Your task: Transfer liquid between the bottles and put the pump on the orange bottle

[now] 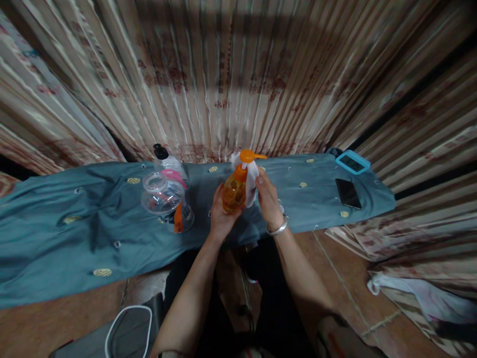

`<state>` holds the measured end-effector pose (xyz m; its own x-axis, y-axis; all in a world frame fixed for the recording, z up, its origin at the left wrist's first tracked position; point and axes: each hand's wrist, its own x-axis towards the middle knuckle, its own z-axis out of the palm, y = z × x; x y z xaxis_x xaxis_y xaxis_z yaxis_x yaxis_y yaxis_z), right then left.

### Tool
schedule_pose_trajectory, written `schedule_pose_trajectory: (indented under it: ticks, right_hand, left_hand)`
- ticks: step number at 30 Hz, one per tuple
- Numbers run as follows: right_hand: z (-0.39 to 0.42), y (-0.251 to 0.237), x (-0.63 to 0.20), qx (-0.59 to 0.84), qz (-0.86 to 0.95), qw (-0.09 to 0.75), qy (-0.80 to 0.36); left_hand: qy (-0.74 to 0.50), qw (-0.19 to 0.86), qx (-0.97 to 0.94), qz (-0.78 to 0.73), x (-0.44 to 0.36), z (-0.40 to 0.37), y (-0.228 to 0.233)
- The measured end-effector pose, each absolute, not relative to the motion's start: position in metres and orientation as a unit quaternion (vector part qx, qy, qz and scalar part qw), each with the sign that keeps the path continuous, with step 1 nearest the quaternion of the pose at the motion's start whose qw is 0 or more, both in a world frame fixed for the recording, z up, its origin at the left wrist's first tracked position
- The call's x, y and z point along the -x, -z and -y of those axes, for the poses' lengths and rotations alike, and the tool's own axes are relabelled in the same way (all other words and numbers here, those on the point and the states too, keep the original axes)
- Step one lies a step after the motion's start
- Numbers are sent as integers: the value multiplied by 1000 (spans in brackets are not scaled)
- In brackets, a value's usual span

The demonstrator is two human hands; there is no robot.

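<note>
An orange pump bottle (234, 194) is held up over the cloth-covered surface, tilted a little to the right. My left hand (222, 215) wraps round its lower part. Against the right side of the bottle, my right hand (268, 196) presses a white wipe or tissue (252, 185) with its fingers. Some of the white material also shows behind the pump head (246, 155). To the left stand a clear bottle with a black pump (172, 166) and a clear plastic jar (164, 196) with an orange label.
A teal patterned cloth (93, 219) covers the long surface. At its right end lie a dark phone (348, 193) and a blue-framed device (353, 162). Striped curtains (223, 74) hang behind and on both sides. A grey item with a white loop (128, 330) is below left.
</note>
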<state>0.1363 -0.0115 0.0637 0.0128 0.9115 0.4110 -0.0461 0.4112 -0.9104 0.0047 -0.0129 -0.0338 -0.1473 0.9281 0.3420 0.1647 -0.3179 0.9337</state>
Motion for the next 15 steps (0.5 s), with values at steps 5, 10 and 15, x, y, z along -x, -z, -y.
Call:
schedule_pose_trajectory:
  ticks: [5, 10, 15]
  right_hand:
    - [-40, -69, -136, 365, 574, 550, -484]
    - [-70, -67, -130, 375, 553, 545, -507]
    - [-52, -57, -126, 398, 550, 565, -470]
  left_hand:
    - [-572, 340, -573, -478, -1, 13, 35]
    - [-573, 344, -576, -471, -1, 11, 39]
    - [-573, 348, -574, -471, -3, 11, 40]
